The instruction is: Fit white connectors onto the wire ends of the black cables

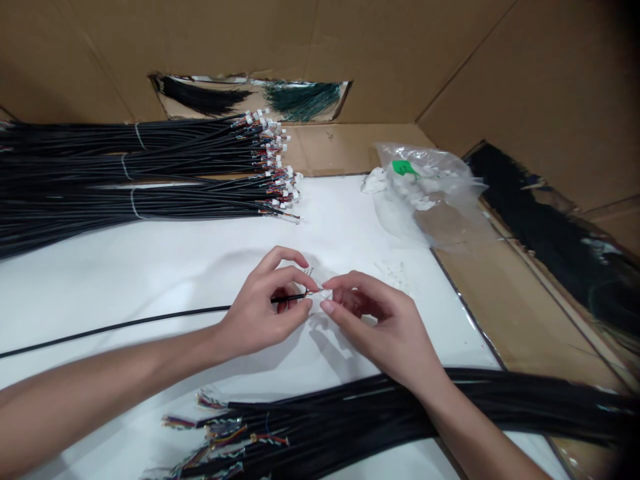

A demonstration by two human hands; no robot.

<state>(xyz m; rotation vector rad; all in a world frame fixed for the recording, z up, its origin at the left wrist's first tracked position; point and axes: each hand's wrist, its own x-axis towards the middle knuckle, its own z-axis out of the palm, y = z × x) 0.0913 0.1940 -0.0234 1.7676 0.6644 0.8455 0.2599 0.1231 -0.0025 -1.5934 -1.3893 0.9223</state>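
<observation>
Cardboard walls [400, 60] enclose a white sheet [150, 267]; head view, looking down on both hands.

Left hand [260, 308]: narrow pinch, thumb and fingers closed on a single black cable [150, 322] near its end. Right hand [373, 327]: also narrow, fingertips [335, 281] meeting the cable end from the right. A small pale piece [325, 292] sits between the hands, too small to identify; cannot tell whether the right hand grips it.

Cable axis: nearly level, sloping slightly downward from the left hand to the left frame edge, lying on the sheet. Left hand is the nearer; right hand reaches only the tip.

Outward: loose pale bits [393, 273] on the sheet, right of the hands. Lower right, a black cable bundle [350, 407] passes beneath the right forearm [440, 407], multicoloured wire ends [225, 430] pointing left. Upper left, three tied cable bundles [150, 160] end in white connectors [273, 143]. Upper right, a clear plastic bag [425, 200] bears a green tag [405, 168].
</observation>
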